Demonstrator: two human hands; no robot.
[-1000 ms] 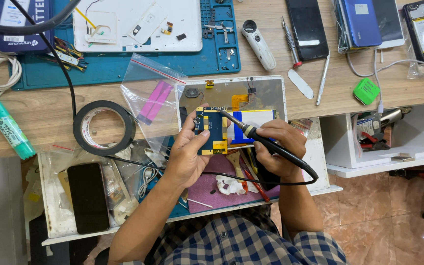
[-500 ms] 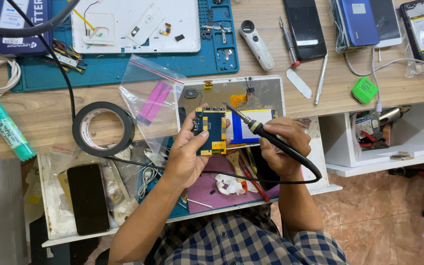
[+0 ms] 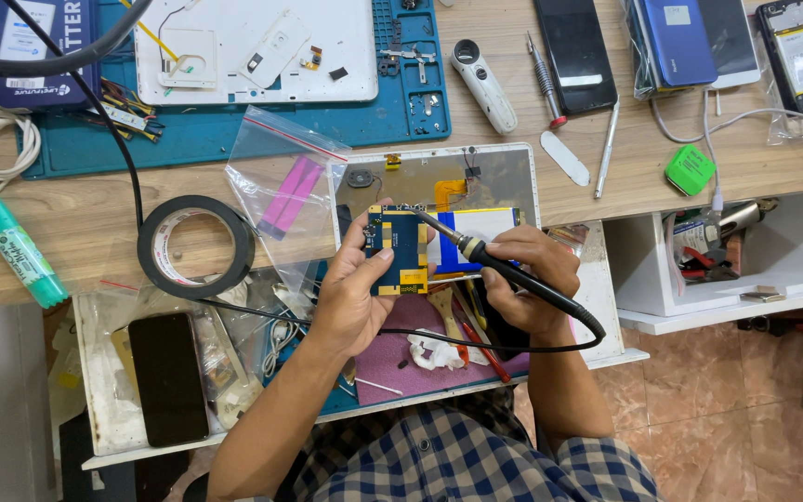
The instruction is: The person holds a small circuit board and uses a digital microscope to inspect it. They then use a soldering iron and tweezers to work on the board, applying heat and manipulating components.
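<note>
The left hand (image 3: 350, 297) pinches a blue circuit board (image 3: 399, 249) by its edges over the opened tablet shell (image 3: 504, 181): thin, stiff, light, probably fragile. The right hand (image 3: 524, 279) wraps closed around a soldering iron (image 3: 476, 251), tip at the board's far edge. A black tape roll (image 3: 196, 246) lies left; its cable trails near.

Wooden bench (image 3: 67, 232) carried a teal work mat (image 3: 234, 130), black tape roll (image 3: 196, 246), clear zip bag (image 3: 288, 191), green marker (image 3: 17, 249), opened tablet shell (image 3: 504, 181), white magnifier (image 3: 482, 85), dark phone (image 3: 575, 51), green tape measure (image 3: 690, 169). Open drawer (image 3: 104, 418) below held a black phone (image 3: 168, 376).
</note>
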